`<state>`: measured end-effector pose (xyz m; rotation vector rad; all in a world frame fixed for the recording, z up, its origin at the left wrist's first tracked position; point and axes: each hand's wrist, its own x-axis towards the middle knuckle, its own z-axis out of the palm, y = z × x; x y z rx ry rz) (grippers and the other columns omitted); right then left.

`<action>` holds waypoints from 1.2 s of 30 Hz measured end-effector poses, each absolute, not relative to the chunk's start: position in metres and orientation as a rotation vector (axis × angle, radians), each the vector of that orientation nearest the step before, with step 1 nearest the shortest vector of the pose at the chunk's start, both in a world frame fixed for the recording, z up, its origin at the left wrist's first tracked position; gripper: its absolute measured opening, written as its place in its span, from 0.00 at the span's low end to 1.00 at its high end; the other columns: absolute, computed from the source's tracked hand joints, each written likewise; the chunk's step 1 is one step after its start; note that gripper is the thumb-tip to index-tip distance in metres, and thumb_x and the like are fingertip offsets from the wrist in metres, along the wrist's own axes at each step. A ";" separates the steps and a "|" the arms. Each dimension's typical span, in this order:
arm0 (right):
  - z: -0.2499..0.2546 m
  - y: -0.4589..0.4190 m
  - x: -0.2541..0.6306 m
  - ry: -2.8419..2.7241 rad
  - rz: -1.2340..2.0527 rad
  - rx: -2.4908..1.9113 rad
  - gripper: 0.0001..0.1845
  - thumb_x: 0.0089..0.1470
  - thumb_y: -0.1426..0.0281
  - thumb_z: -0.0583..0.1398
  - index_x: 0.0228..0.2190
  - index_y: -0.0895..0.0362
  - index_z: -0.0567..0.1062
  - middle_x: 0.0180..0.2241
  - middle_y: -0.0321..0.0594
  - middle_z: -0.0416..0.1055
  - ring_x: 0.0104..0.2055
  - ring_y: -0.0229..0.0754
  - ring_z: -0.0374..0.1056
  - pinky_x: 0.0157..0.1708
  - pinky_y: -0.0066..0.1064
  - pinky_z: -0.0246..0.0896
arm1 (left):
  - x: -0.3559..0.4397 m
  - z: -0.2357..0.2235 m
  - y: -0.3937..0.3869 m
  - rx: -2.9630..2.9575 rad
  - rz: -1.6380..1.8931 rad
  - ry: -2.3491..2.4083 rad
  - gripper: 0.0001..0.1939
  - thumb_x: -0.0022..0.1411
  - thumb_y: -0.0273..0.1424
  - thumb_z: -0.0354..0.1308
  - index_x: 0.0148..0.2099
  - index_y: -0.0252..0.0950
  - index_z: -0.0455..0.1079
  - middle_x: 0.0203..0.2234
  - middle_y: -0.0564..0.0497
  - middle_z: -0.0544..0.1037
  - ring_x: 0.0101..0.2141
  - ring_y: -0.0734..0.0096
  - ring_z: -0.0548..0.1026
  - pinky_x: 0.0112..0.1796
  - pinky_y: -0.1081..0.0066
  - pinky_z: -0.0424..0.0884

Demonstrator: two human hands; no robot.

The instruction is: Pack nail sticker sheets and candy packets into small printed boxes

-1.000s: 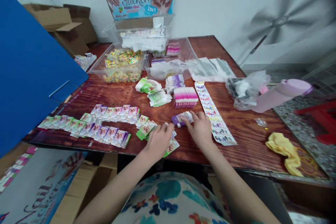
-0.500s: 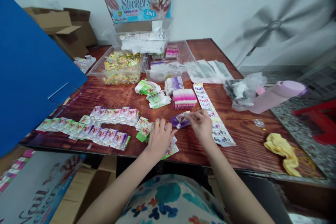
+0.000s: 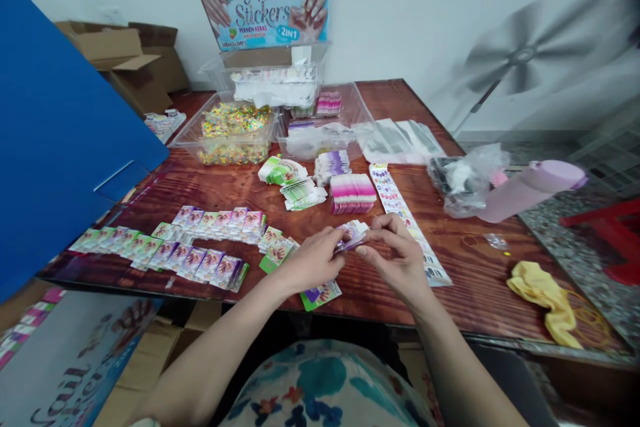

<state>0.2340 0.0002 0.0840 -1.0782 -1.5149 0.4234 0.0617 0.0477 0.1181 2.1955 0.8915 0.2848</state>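
My left hand [image 3: 320, 251] holds a small purple-and-white carton [image 3: 353, 233] with a nail picture on it, gripped between thumb and fingers above the table. My right hand [image 3: 397, 250] is closed at the carton's right end, its fingertips pinched together there; what lies between them is too small to make out. Below my left forearm rest a few green and purple cartons [image 3: 323, 295]. More cartons [image 3: 277, 250] lie just left of my left hand. A long sticker strip [image 3: 395, 193] runs behind my right hand.
Overlapping rows of cartons [image 3: 185, 257] cover the table's left front. Flat carton stacks [image 3: 353, 193] stand mid-table, before clear tubs [image 3: 183, 140] of candy and cards. At right are a pink bottle [image 3: 533, 190], a plastic bag [image 3: 463, 180] and a yellow cloth [image 3: 543, 293].
The purple carton has been lifted off the table and tilted. My left hand has moved right from the loose cartons and taken hold of it; my right hand stays at its right end.
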 end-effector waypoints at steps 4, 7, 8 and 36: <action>0.087 -0.001 0.220 -1.450 0.434 -1.171 0.06 0.49 0.69 0.67 0.31 0.53 0.75 0.32 0.37 0.62 0.35 0.41 0.62 0.35 0.34 0.60 | 0.070 0.113 0.036 2.347 0.268 1.168 0.12 0.57 0.23 0.51 0.45 0.34 0.60 0.43 0.41 0.69 0.45 0.57 0.68 0.46 0.59 0.66; 0.090 -0.002 0.209 -1.450 0.451 -1.188 0.02 0.52 0.69 0.64 0.30 0.53 0.76 0.31 0.38 0.62 0.34 0.41 0.62 0.34 0.34 0.60 | 0.074 0.105 0.035 2.321 0.335 1.280 0.11 0.57 0.22 0.51 0.43 0.35 0.61 0.41 0.42 0.70 0.43 0.57 0.69 0.43 0.61 0.66; 0.091 -0.002 0.207 -1.458 0.470 -1.175 0.01 0.53 0.69 0.63 0.30 0.53 0.76 0.31 0.38 0.62 0.34 0.41 0.62 0.34 0.34 0.60 | 0.074 0.103 0.036 2.294 0.374 1.300 0.10 0.57 0.22 0.52 0.42 0.35 0.62 0.40 0.43 0.71 0.41 0.58 0.70 0.42 0.63 0.66; 0.087 0.014 0.213 -0.688 1.677 -0.912 0.11 0.38 0.67 0.65 0.28 0.56 0.74 0.32 0.40 0.76 0.33 0.44 0.70 0.31 0.32 0.63 | 0.059 0.104 0.048 1.618 0.541 0.857 0.20 0.47 0.39 0.69 0.37 0.30 0.73 0.25 0.55 0.72 0.25 0.76 0.64 0.28 0.75 0.60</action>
